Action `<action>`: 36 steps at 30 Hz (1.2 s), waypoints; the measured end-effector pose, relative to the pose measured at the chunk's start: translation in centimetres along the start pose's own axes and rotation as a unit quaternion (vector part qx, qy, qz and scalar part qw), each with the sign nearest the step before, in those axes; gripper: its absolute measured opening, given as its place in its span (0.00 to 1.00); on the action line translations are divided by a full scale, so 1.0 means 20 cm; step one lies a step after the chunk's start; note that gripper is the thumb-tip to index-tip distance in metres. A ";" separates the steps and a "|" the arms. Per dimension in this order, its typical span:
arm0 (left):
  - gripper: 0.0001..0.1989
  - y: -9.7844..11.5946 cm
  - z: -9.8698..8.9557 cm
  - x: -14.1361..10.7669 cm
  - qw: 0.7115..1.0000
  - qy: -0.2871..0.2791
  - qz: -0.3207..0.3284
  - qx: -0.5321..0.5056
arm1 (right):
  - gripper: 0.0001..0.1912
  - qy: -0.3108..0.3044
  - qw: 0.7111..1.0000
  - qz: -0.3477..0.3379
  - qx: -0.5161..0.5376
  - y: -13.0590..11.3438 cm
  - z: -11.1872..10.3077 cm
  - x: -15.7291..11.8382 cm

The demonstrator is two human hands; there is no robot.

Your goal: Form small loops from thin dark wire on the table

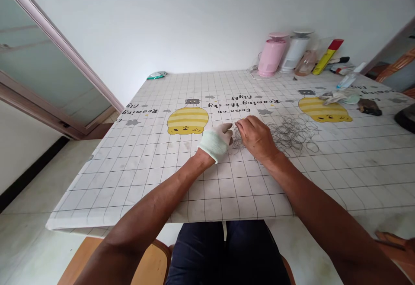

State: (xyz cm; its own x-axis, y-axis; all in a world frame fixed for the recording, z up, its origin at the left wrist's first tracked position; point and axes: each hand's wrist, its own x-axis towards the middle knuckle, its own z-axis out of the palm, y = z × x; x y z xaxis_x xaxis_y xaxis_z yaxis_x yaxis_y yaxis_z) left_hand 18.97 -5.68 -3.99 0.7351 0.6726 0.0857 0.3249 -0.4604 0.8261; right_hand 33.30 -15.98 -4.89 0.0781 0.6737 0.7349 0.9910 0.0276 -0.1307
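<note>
A loose tangle of thin grey wire loops (293, 136) lies on the checked tablecloth (142, 190), right of centre. My left hand (217, 140), in a white glove with a pale green cuff, is at the left edge of the tangle with its fingers curled together. My bare right hand (256, 138) is over the tangle's left part, thumb and fingertips pinched close to the gloved fingers. Thin wire shows around and between both hands. Whatever the fingertips pinch is too small to make out.
Along the back right stand a pink cylinder (272, 56), a white cylinder (293, 51), a bottle (306, 62) and a yellow-red can (327, 58). Crumpled gloves (340, 97), a dark lump (369, 107) and a black object (405, 118) lie right. A green-edged packet (157, 75) sits back left.
</note>
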 end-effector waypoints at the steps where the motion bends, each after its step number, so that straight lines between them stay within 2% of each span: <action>1: 0.14 0.02 -0.01 -0.01 0.998 -0.002 -0.006 0.056 | 0.16 0.007 1.000 -0.009 -0.004 0.01 0.00 0.00; 8: 0.16 0.08 -0.02 -0.03 0.996 -0.014 -0.026 0.079 | 0.15 0.001 0.998 -0.065 -0.010 0.05 0.02 0.03; 11: 0.16 0.09 -0.03 -0.03 0.997 -0.009 -0.029 0.072 | 0.06 -0.003 0.998 -0.040 0.051 0.07 0.00 0.06; 12: 0.17 0.10 -0.03 -0.03 0.997 -0.002 -0.033 0.065 | 0.06 -0.002 0.997 -0.025 0.074 0.08 -0.01 0.06; 14: 0.20 0.11 -0.04 -0.03 0.997 0.023 -0.054 0.047 | 0.16 -0.004 0.994 0.003 0.110 0.10 -0.04 0.07; 16: 0.23 0.12 -0.06 -0.03 0.995 0.048 -0.080 0.032 | 0.20 -0.007 0.991 0.021 0.130 0.10 -0.06 0.06; 20: 0.25 0.13 -0.07 -0.03 0.993 0.060 -0.099 0.030 | 0.19 0.000 0.989 0.022 0.146 0.07 -0.07 0.04; 25: 0.24 0.13 -0.05 -0.03 0.992 0.053 -0.092 0.066 | 0.14 0.018 0.990 0.017 0.136 0.02 -0.01 0.04; 30: 0.25 0.14 -0.03 -0.04 0.990 0.051 -0.085 0.097 | 0.15 0.037 0.991 0.003 0.132 0.05 0.02 0.04; 36: 0.25 0.11 -0.02 -0.04 0.991 0.029 -0.079 0.108 | 0.14 0.038 0.991 -0.041 0.124 0.08 -0.02 0.03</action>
State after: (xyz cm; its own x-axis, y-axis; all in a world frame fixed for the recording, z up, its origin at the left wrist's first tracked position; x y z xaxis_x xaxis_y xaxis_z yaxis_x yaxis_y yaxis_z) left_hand 18.88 -7.04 -1.99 0.6321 0.7749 0.0016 0.5570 -0.4558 0.6942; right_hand 34.94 -15.77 -4.34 0.0148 0.6045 0.7965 0.9377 0.2681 -0.2209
